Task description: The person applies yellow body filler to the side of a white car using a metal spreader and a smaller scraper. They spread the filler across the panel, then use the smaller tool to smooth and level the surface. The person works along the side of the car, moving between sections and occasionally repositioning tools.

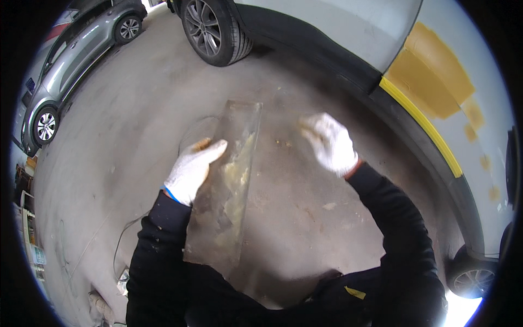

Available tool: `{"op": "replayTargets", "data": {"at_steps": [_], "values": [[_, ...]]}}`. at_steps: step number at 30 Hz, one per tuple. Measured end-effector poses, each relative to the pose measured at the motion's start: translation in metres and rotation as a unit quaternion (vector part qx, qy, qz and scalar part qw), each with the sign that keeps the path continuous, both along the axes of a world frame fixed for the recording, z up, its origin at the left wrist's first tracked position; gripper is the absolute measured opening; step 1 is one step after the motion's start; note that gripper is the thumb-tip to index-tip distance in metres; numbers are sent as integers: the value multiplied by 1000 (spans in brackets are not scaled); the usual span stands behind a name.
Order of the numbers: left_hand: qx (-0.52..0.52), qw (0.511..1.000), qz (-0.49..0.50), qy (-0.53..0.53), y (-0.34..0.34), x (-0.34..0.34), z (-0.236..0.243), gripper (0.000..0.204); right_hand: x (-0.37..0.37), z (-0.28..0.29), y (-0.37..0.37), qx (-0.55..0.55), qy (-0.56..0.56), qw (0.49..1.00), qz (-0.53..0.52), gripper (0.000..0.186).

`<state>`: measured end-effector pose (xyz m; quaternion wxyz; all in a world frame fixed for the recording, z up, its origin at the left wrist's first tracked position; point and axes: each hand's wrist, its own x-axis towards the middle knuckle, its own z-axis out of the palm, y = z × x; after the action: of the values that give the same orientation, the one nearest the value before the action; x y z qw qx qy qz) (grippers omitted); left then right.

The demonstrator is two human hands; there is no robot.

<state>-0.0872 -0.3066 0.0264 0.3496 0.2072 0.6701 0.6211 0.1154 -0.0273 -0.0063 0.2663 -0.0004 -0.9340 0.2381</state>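
Note:
My left hand (pixel 192 169), in a white glove with stained fingertips, grips the left edge of a long, translucent rectangular board (pixel 234 201) smeared with pale yellow material. My right hand (pixel 329 141), also gloved, is raised to the right of the board, apart from it. Its fingers are curled and blurred at the tips; anything in them cannot be made out.
A white car (pixel 338 27) with yellow-brown patches and yellow masking tape (pixel 422 128) spans the upper right. A grey car (pixel 73 60) stands at upper left. Thin cords (pixel 122 240) lie on the concrete floor (pixel 109 152). Shelving (pixel 30 229) is at the left edge.

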Motion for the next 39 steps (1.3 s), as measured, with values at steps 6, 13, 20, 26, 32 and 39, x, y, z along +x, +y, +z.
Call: {"op": "replayTargets", "data": {"at_steps": [6,13,20,26,32,39], "values": [[-5,1000,-13,18,5,-8,-7,80,5,3,-40,163,68,958,224,41],[0,1000,7,13,12,13,-4,79,-6,9,-28,-667,61,741,43,30],[102,990,53,-83,10,12,12,68,0,-31,-24,-628,-58,773,-64,35],[27,994,91,59,21,35,16,55,7,30,-26,-762,29,611,213,47],[-19,995,-13,99,11,30,-6,46,-7,6,-44,-795,-128,502,316,43],[-157,972,63,162,10,46,17,58,-1,-3,52,-721,115,670,134,40]]}}
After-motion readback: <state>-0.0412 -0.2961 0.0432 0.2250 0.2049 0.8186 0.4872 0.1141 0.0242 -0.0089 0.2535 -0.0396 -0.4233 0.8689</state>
